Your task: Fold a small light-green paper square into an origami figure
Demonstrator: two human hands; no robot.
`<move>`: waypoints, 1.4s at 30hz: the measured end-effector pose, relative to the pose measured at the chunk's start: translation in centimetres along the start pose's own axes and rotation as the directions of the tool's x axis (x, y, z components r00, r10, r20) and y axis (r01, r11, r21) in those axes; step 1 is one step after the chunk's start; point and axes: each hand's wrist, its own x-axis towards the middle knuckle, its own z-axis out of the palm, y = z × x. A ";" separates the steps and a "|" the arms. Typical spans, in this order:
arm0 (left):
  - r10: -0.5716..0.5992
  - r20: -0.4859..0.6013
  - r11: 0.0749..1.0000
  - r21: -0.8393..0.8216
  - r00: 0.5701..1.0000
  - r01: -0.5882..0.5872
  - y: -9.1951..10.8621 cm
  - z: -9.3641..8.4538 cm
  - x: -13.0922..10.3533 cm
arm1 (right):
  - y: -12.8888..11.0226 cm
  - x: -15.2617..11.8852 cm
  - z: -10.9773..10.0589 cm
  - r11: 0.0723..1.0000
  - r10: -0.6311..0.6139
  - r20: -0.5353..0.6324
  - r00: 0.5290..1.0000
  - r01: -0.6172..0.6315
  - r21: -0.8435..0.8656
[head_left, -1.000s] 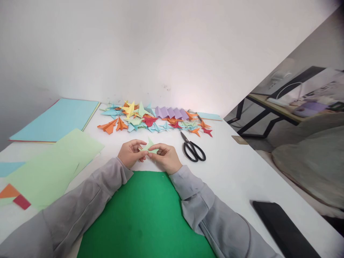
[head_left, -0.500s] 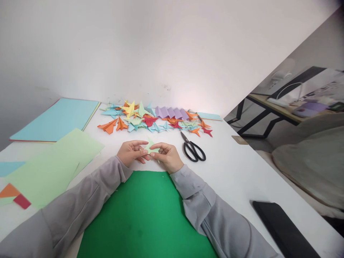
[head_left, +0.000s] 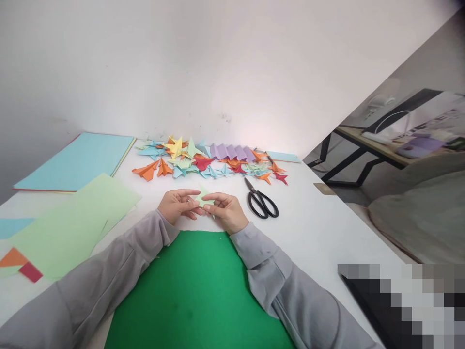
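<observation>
A small piece of folded light-green paper (head_left: 204,198) is pinched between my two hands, above the white table just beyond the green mat (head_left: 203,286). My left hand (head_left: 178,206) grips its left side with thumb and fingers. On the other side, my right hand (head_left: 225,209) has thumb and index finger closed on it. The fingers cover part of the paper, so its full shape is hidden. Right of my right hand lie black-handled scissors (head_left: 261,199), blades pointing away and slightly left.
Several colourful folded paper pieces (head_left: 202,162) crowd along the wall, with a purple pleated paper strip (head_left: 232,152) among them. At left are a stack of blue sheets (head_left: 78,162) and light-green sheets (head_left: 72,228). A dark flat object (head_left: 366,305) is partly pixelated at lower right.
The hands and green paper are almost where they were, with only slight finger movement. Pixelation now covers the lower right corner.
</observation>
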 end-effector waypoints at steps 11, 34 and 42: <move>-0.035 -0.017 0.999 -0.039 0.999 0.034 0.3 0.1 -0.2 | 0.2 0.0 -0.2 0.996 0.013 0.004 1.000 -0.013 0.092; 0.077 -0.106 0.995 -0.061 0.991 -0.084 0.0 0.5 -0.1 | 0.0 0.1 -0.1 0.997 -0.020 -0.023 1.000 0.022 0.074; 0.133 0.021 0.989 0.067 0.991 -0.134 -0.5 0.0 0.3 | -0.5 -0.3 0.0 0.977 -0.098 0.131 0.987 0.121 -0.178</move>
